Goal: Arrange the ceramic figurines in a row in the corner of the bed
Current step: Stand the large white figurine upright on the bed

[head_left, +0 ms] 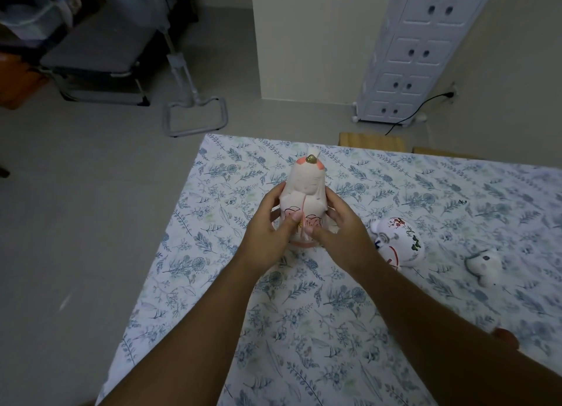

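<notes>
A tall pale pink doll figurine (305, 189) stands upright near the far left corner of the bed (188, 277), which has a blue floral sheet. My left hand (267, 226) grips its left side and my right hand (340, 226) grips its right side, thumbs across its front. To the right a white painted figurine (398, 238) lies on its side, partly behind my right wrist. Further right a small white figurine (485, 265) also lies on the sheet.
Grey floor lies left of the bed. A metal stand base (196, 116) and a folding cot (100, 58) stand beyond. A white drawer cabinet (416, 52) stands at the back right, with wooden blocks (371, 139) behind the bed's far edge.
</notes>
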